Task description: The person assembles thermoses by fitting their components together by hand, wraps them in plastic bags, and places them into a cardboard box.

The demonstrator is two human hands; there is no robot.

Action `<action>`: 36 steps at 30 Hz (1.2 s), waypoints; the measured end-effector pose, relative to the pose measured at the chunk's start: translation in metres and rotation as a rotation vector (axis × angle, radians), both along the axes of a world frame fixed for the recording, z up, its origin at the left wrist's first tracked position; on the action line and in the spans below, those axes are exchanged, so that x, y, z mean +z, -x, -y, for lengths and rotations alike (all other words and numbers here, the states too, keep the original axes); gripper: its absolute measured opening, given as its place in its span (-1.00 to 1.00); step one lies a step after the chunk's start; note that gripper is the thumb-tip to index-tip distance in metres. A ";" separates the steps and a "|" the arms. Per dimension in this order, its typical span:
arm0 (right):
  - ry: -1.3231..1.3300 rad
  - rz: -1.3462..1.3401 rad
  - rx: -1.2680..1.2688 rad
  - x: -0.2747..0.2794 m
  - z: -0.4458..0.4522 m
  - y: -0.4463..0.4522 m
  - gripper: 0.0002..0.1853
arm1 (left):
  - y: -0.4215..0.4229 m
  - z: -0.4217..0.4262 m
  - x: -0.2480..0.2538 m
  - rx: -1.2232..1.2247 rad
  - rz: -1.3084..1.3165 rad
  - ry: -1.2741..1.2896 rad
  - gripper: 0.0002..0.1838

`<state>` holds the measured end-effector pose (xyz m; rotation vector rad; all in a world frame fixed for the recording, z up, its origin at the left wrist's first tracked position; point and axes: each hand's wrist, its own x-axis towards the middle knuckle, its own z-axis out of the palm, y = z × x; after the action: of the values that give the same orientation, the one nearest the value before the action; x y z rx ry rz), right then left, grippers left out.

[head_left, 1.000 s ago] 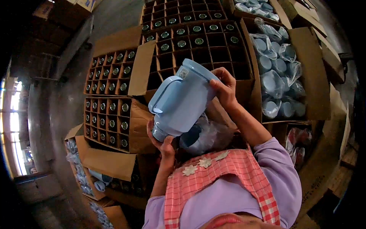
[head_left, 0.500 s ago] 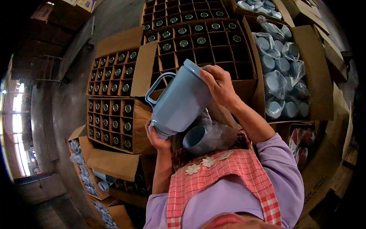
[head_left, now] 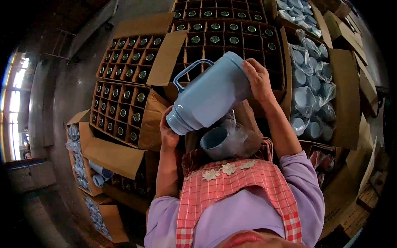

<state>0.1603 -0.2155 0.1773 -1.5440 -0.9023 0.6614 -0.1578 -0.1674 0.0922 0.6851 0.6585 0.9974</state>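
Note:
A light blue jug (head_left: 213,93) with a loop handle is held tilted in front of me, its narrower neck end low on the left and its wide end high on the right. My left hand (head_left: 168,130) grips the neck end, with part of its fingers hidden behind it. Around the edge of the wide end, my right hand (head_left: 258,78) has its fingers closed. Below the jug, another blue vessel (head_left: 216,138) lies in clear plastic wrap (head_left: 242,140) against the red checked apron (head_left: 240,175).
Divided cartons (head_left: 120,111) with round silvery tops in their cells stand ahead and left. On the right, an open carton (head_left: 345,99) holds bagged blue cups (head_left: 304,99). Further open cartons (head_left: 113,155) are at the lower left.
The jug has turned so its handle points more to the upper left, and it now sits a little higher and further right. Both hands have kept hold of it. The view has shifted slightly.

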 end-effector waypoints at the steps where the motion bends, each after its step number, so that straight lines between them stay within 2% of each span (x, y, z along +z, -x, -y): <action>1: 0.001 0.003 0.009 -0.001 0.001 -0.002 -0.67 | 0.002 -0.002 -0.010 -0.014 0.011 -0.042 -0.37; 2: 0.002 -0.003 0.020 -0.001 0.001 -0.001 -0.67 | 0.004 -0.004 -0.019 -0.032 0.025 -0.084 -0.37; 4: 0.006 -0.015 0.031 0.003 0.002 0.008 -0.66 | 0.005 -0.014 -0.032 -0.049 0.091 0.044 -0.36; 5: 0.089 0.028 0.038 0.009 0.005 0.013 -0.64 | 0.006 -0.017 -0.038 -0.056 0.122 0.112 -0.36; 8: 0.121 0.153 0.046 0.016 0.008 0.026 -0.62 | 0.005 -0.025 -0.053 -0.163 -0.852 -0.629 -0.42; 11: 0.170 0.223 0.042 0.016 0.006 0.032 -0.60 | -0.008 -0.024 -0.024 -0.123 -0.919 -0.850 -0.57; 13: 0.200 0.234 0.065 0.021 0.005 0.035 -0.57 | -0.010 -0.024 -0.015 -0.122 -0.937 -0.942 -0.58; 17: 0.015 0.262 0.099 0.006 0.005 0.037 -0.58 | -0.012 -0.028 -0.014 -0.123 -0.924 -0.993 -0.60; 22: -0.119 0.358 0.144 0.011 0.008 0.033 -0.59 | -0.019 -0.026 -0.015 -0.128 -0.899 -0.991 -0.62; 31: -0.158 0.424 0.177 0.017 0.015 0.026 -0.57 | -0.028 -0.021 -0.018 -0.089 -0.813 -0.929 -0.64; 36: -0.142 -0.024 0.102 0.009 0.015 0.017 -0.53 | -0.021 -0.012 -0.027 0.087 -0.574 -0.671 -0.65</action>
<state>0.1437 -0.2305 0.1865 -1.3689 -0.9938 0.6723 -0.1367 -0.1557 0.0650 1.5806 0.8565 1.1143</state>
